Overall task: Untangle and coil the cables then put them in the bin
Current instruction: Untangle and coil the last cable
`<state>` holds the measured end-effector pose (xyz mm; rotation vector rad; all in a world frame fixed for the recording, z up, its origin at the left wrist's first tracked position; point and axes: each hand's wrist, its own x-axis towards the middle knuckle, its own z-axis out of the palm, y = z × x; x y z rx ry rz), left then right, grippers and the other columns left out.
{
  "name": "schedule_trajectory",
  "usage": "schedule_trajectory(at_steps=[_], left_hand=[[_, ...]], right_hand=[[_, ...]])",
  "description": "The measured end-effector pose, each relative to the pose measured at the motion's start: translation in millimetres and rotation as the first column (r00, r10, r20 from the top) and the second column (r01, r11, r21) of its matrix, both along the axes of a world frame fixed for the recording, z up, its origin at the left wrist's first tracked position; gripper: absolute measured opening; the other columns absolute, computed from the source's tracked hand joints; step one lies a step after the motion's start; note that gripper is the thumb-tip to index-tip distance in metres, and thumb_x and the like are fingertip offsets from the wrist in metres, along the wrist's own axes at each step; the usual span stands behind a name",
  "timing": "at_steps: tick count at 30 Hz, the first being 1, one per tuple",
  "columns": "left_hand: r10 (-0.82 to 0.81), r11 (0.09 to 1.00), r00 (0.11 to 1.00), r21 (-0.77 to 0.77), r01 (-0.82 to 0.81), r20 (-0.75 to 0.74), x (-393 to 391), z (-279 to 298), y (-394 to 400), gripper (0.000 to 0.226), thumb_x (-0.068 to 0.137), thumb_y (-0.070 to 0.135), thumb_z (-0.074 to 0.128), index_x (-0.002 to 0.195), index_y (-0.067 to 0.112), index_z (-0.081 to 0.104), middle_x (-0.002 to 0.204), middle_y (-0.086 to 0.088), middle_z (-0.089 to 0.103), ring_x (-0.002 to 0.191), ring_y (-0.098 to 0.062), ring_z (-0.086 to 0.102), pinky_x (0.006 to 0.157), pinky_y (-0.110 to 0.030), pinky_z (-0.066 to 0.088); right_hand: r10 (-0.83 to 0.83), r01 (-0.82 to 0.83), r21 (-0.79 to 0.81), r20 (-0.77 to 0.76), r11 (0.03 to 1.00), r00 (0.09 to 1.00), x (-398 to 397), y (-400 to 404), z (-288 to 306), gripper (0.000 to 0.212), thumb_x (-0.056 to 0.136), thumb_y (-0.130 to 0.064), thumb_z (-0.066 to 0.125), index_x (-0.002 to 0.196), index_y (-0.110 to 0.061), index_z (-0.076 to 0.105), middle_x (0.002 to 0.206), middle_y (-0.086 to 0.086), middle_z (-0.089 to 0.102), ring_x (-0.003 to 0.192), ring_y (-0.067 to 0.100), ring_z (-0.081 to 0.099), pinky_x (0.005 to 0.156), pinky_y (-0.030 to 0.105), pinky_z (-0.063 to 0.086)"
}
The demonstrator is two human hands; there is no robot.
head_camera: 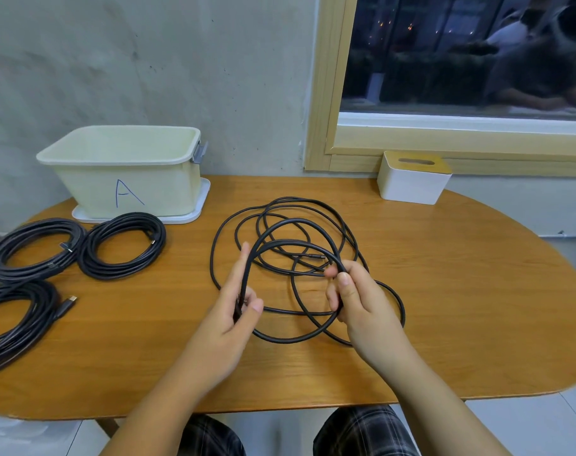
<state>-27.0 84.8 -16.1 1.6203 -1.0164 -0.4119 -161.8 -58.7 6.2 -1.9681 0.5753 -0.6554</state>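
Nearest the viewer, both hands work at the near side of the loose cable [300, 245], a black tangle of overlapping loops spread on the middle of the wooden table [461, 307]. The left hand [237, 311] pinches a strand between thumb and curled fingers, its forefinger stretched out along the cable. The right hand [352, 297] has its fingers and thumb curled round another strand of the same cable; an arc of cable is lifted between the two hands, while the rest of the tangle lies flat just beyond them. One connector end [318, 257] shows inside the tangle.

Left of the tangle, well apart from it, lie three coiled cables: one coil [16, 320] at the table's left edge, partly cut off by the frame, with a plug [67, 303] sticking out toward the tangle; beyond it two more coils, [33, 250] and [122, 246], touching each other.

Behind those two coils, and left of the tangle's far side, stands the pale bin [128, 172] marked with a blue "A", sitting on a white tray or lid [194, 215]. What little of its inside shows looks empty, though the floor is hidden by the near wall.

Right of the tangle and farther back, a white box [411, 184] with a slotted wooden top stands against the wall under the window frame [323, 93].
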Motion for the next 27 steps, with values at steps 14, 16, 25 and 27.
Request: schedule_trajectory(at_steps=[14, 16, 25, 27], left_hand=[[0.116, 0.956, 0.985, 0.255, -0.145, 0.126, 20.2, -2.8, 15.4, 0.054, 0.071, 0.084, 0.034, 0.094, 0.046, 0.063, 0.090, 0.006, 0.069, 0.083, -0.001, 0.059, 0.081, -0.033, 0.048], [0.103, 0.954, 0.989, 0.273, -0.127, 0.104, 18.6, -0.9, 15.2, 0.050, 0.074, 0.080, 0.036, 0.088, 0.041, 0.063, 0.088, -0.003, 0.067, 0.074, -0.008, 0.059, 0.072, -0.031, 0.047], [-0.049, 0.995, 0.993, 0.081, 0.058, -0.110, 3.2, 26.1, -6.5, 0.032, 0.089, 0.049, 0.046, 0.117, 0.036, 0.054, 0.064, 0.009, 0.054, 0.052, -0.005, 0.051, 0.060, -0.033, 0.052], [-0.085, 0.994, 0.995, 0.063, 0.089, -0.060, 0.8, 33.3, -7.8, 0.032, 0.092, 0.047, 0.042, 0.120, 0.039, 0.052, 0.061, 0.010, 0.049, 0.051, -0.006, 0.044, 0.050, -0.033, 0.041]], right_hand=[[-0.062, 0.062, -0.031, 0.005, 0.998, 0.998, -2.7, -2.5, 1.9, 0.023, 0.102, -0.024, 0.029, 0.100, -0.029, 0.051, 0.066, -0.006, 0.049, 0.059, 0.004, 0.044, 0.059, 0.020, 0.041], [-0.047, 0.047, -0.021, 0.009, 0.999, 0.999, -2.4, -2.8, 3.3, 0.022, 0.102, -0.023, 0.030, 0.102, -0.031, 0.050, 0.066, -0.006, 0.048, 0.059, 0.002, 0.044, 0.059, 0.018, 0.040], [0.155, -0.160, -0.097, -0.058, 0.982, 0.986, -4.0, 4.4, 6.7, 0.022, 0.099, -0.030, 0.034, 0.102, -0.046, 0.049, 0.069, -0.023, 0.054, 0.070, -0.002, 0.051, 0.066, 0.016, 0.042], [0.154, -0.157, -0.125, -0.038, 0.980, 0.987, -4.5, 4.7, 7.9, 0.022, 0.096, -0.034, 0.033, 0.105, -0.047, 0.048, 0.074, -0.030, 0.055, 0.075, -0.003, 0.053, 0.068, 0.014, 0.042]])
